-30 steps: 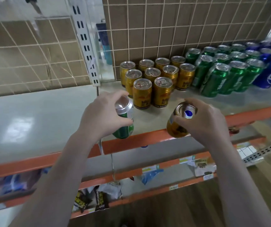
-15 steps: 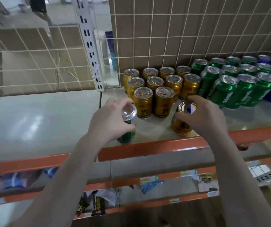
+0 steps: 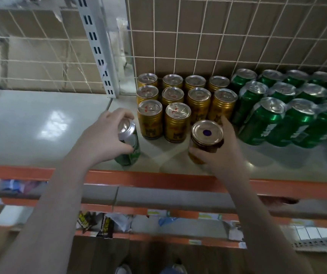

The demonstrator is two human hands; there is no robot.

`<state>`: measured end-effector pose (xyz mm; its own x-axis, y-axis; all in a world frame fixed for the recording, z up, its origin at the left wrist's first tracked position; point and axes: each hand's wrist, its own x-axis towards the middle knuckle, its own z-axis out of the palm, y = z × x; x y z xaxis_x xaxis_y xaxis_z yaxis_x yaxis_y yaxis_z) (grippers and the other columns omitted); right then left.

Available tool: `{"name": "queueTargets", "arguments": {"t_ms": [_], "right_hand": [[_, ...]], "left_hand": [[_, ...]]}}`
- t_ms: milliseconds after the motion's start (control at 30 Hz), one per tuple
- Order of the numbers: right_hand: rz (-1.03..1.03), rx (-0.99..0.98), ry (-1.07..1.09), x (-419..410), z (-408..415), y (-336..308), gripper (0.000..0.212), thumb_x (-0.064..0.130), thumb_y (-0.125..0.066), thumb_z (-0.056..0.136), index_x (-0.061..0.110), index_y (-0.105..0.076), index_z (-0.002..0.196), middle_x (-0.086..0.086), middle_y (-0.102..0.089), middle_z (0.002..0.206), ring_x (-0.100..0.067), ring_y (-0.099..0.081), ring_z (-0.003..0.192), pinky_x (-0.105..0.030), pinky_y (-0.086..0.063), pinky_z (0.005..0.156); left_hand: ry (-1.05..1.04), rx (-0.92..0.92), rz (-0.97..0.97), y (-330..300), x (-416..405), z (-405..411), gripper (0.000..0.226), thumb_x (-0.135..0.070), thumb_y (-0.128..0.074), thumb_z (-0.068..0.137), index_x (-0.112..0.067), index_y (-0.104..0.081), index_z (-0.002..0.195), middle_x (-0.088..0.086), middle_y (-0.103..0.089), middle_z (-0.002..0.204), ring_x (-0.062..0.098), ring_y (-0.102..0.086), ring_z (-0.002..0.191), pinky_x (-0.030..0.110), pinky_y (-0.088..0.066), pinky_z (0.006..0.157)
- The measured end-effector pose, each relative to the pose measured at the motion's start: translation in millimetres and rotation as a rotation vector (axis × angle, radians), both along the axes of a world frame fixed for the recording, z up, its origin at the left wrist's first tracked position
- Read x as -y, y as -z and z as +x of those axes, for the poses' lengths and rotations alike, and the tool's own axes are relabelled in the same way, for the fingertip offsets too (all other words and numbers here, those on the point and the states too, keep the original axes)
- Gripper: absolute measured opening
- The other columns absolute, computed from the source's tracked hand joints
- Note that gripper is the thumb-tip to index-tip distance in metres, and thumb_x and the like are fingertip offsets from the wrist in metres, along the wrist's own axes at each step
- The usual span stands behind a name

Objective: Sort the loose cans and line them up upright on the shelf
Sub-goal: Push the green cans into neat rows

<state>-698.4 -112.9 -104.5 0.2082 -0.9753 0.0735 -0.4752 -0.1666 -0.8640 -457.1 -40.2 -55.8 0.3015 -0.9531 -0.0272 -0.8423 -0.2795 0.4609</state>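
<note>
Item: green can (image 3: 129, 147), in my left hand (image 3: 103, 139), fingers curled round its top, near the shelf (image 3: 40, 123) front edge. Item: gold can (image 3: 206, 139), grasped by my right hand (image 3: 218, 151), just in front of the gold rows (image 3: 178, 99). Green rows (image 3: 277, 107) stand toward the right edge.

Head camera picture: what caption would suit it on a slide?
Left hand holds a green can, right hand a gold can, on the shelf.
</note>
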Motion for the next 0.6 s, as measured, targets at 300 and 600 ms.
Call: {"name": "queueTargets", "arguments": {"t_ms": [300, 600], "right_hand": [[0.112, 0.101, -0.005, 8.6, -6.3, 25.0, 0.066, 0.013, -0.084, 0.062, 0.027, -0.047, 0.115, 0.018, -0.053, 0.098, -0.004, -0.05, 0.096, -0.013, -0.038, 0.07], [-0.113, -0.162, 0.052, 15.4, -33.0, -6.0, 0.071, 0.023, -0.08, 0.066, 0.02, -0.048, 0.129, 0.001, -0.044, 0.112, -0.008, -0.043, 0.09, 0.001, -0.032, 0.063]], "left_hand": [[-0.047, -0.031, -0.011, 4.9, 2.1, -2.0, 0.066, -0.016, -0.079, 0.062, -0.04, -0.042, 0.112, 0.0, -0.04, 0.115, 0.025, -0.047, 0.102, 0.047, -0.051, 0.081], [-0.037, -0.015, -0.023, 4.1, 0.5, -1.5, 0.065, -0.016, -0.077, 0.064, -0.035, -0.043, 0.116, -0.002, -0.037, 0.112, 0.022, -0.045, 0.099, 0.04, -0.047, 0.078]]}}
